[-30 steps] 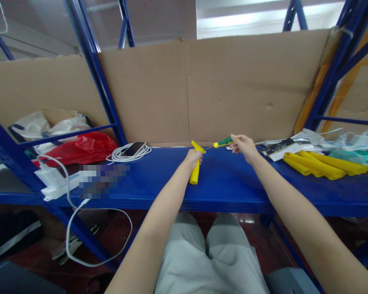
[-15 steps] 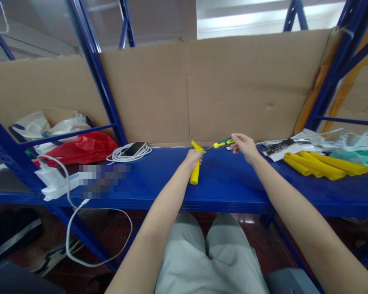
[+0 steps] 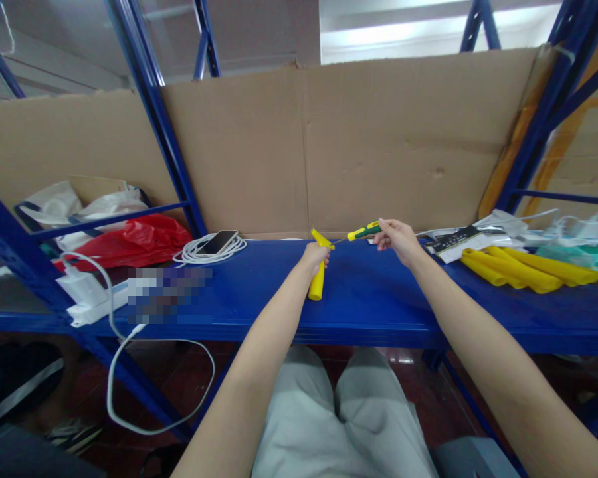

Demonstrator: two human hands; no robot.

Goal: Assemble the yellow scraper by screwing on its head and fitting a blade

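Note:
My left hand is closed around a yellow T-shaped piece with a tube-like stem, which slants down towards the blue shelf top. Part of this piece is hidden by the fingers. A screwdriver with a green and yellow handle is pinched at its handle end by the fingers of my right hand. Its thin shaft points left and its tip meets the yellow piece near my left fingers; how far it reaches in I cannot tell.
Several yellow tubes lie at the right beside a black and white packet. Left are a phone on a coiled white cable, a red bag and a power strip. Cardboard stands behind.
The screwdriver handle has turned, so more green shows. My right hand has shifted very slightly; my left hand is still. At lower left, another person's leg and shoe have moved.

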